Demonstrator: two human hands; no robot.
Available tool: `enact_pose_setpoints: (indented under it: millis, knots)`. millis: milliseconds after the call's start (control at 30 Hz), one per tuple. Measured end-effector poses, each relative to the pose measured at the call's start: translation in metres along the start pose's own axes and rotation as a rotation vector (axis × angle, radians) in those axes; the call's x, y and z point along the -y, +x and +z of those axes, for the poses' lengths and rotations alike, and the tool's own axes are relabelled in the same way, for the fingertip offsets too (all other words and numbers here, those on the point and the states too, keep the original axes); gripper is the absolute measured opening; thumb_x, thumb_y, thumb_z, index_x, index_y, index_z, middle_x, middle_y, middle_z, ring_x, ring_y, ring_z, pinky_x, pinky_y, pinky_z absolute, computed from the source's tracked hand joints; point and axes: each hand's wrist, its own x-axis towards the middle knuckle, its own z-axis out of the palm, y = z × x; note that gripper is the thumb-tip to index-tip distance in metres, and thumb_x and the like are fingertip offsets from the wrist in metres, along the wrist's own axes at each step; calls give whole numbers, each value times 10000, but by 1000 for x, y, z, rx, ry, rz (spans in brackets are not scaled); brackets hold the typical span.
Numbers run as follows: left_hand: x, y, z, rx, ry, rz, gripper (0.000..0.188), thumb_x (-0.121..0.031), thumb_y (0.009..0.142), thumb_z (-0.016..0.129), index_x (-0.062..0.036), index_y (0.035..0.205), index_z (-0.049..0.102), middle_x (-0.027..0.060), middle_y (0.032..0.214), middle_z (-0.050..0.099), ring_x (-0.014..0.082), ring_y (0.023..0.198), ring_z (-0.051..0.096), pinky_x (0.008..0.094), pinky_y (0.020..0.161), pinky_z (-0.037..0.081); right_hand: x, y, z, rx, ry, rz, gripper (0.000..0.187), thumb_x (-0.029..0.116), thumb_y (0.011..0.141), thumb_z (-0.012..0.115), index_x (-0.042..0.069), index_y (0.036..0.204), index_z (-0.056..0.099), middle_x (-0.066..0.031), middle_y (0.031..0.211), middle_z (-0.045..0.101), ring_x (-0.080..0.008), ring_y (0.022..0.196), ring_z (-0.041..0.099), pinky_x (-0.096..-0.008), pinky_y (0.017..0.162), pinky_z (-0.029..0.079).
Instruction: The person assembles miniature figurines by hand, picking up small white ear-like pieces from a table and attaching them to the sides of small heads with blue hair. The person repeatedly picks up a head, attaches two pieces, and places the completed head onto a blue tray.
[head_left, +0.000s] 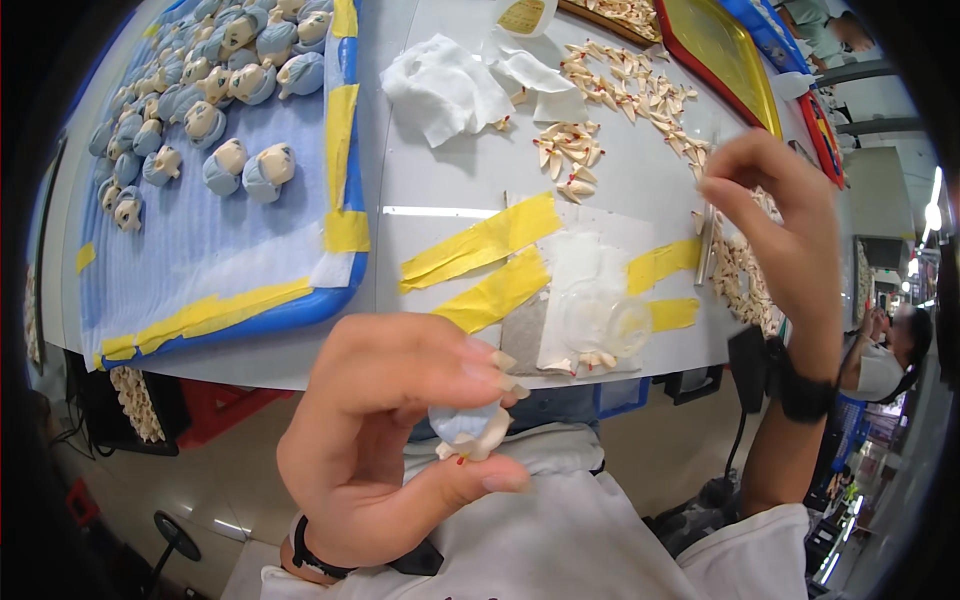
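Observation:
Close to me, my left hand (385, 430) pinches a small doll head (468, 425) between thumb and fingers. The head has pale blue hair and a cream face part, with a small red spot low on it; fingers hide much of it. My right hand (770, 205) is raised over the right of the table with thumb and forefinger curled together; whatever they hold, if anything, is too small to make out. Beneath it lie many small cream pointed pieces (745, 275) with red tips, beside a slim metal tool (707, 245).
At the left, a blue tray (345, 290) lined with padding and yellow tape holds many similar heads (205, 125). Crumpled white tissue (445, 90) lies mid-table, near more cream pieces (565, 145). A taped pad (590, 290) and clear round lid (625, 325) sit by the front edge. A gold tray (715, 60) stands far right.

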Motion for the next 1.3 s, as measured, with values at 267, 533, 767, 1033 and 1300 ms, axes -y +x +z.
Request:
enact_pose_setpoints:
  millis: [267,533,767,1033,1300]
  knots:
    - [-3,1,8,21,-81,-36,515,-130,644,773,-17,1019,440,142,962,507,221,834,575,261,686,495,9,-85,-7,-256,661,110,124,86,809,578,1,872,514,-61,764,504,-102,602,456,-208,545,364]
    - [-3,-3,11,127,35,49,432,-64,621,773,-2,958,509,161,980,523,217,843,572,258,671,480,4,-125,4,-356,495,155,174,-48,727,634,-31,857,521,-96,809,541,-130,684,518,-230,628,429]
    - [-10,-5,12,166,209,95,438,-37,602,774,1,957,520,177,980,529,210,824,573,256,666,465,16,-120,13,-494,227,152,126,23,834,537,-50,936,542,-113,848,584,-149,749,555,-239,717,432]
    - [-16,-3,14,163,298,102,408,-46,601,774,2,937,548,177,970,556,189,833,563,238,684,432,14,-104,11,-462,187,-6,113,41,820,546,-42,892,574,-135,948,556,-150,834,512,-242,762,380]
    - [-11,-3,13,82,299,74,439,-48,570,791,10,928,544,150,913,533,202,832,537,266,723,417,25,-97,15,-511,330,144,123,48,809,558,-42,890,579,-99,878,551,-114,736,479,-209,679,362]
